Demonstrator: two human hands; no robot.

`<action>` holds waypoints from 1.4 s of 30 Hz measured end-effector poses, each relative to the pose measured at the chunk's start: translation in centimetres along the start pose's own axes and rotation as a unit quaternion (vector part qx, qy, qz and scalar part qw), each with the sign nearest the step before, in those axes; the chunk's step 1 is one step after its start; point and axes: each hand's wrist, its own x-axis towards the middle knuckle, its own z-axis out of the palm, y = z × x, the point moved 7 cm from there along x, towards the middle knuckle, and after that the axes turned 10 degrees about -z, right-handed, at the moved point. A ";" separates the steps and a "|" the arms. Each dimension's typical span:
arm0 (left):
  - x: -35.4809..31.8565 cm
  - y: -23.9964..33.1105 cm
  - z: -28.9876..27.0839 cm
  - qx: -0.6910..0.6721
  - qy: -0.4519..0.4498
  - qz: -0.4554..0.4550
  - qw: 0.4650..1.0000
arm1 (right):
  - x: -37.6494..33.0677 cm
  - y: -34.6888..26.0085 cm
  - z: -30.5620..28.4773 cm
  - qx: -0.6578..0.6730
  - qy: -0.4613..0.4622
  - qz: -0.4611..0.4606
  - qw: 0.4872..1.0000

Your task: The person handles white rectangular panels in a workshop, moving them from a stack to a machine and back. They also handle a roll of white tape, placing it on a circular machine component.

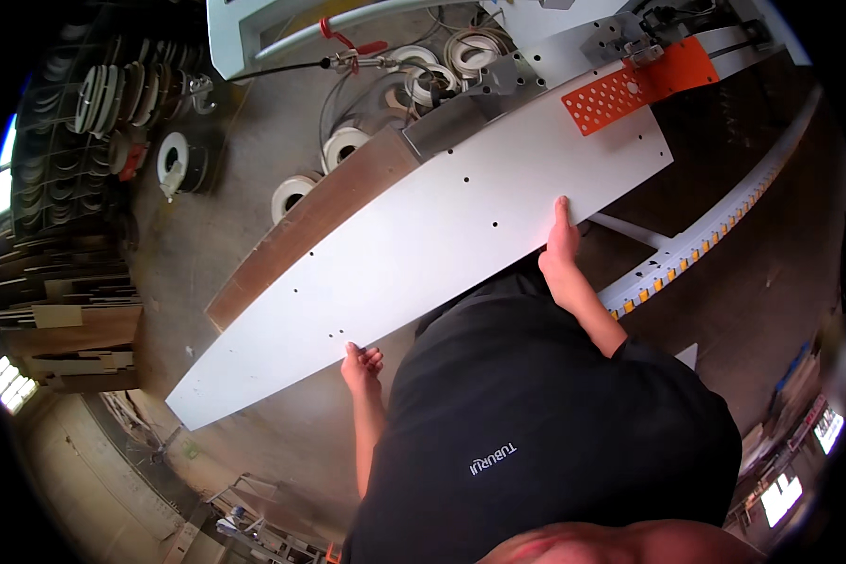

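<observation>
A long white panel (399, 246) with several small dark holes lies at a slant before me, tapering toward its left end. My right hand (561, 246) is closed on its near edge, thumb stretched over the top face and the other fingers hidden beneath. Farther left, my left hand (362, 365) is at the same edge, its thumb touching the panel and its fingers curled; how much of them goes under the board cannot be made out. Over the panel's far right part reaches an orange perforated metal plate (600, 100), part of a machine.
A brown board (315, 221) shows along the panel's far side. Beyond it, white rolls of edging (346, 146) and cables lie on the floor. A curved rail with yellow rollers (691, 258) runs at the right. Stacked boards (70, 329) stand far left.
</observation>
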 end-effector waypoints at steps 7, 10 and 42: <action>-0.5 0.8 1.8 -0.020 -0.017 -0.039 0.999 | -4.8 1.1 1.5 0.048 -0.040 0.161 0.985; 0.6 -0.2 1.3 -0.059 -0.035 -0.060 0.996 | -4.5 1.0 2.1 0.054 -0.021 0.166 0.984; -3.6 -5.0 17.4 0.112 -0.057 -0.065 0.990 | 11.9 -9.5 -2.0 0.007 0.043 0.020 0.999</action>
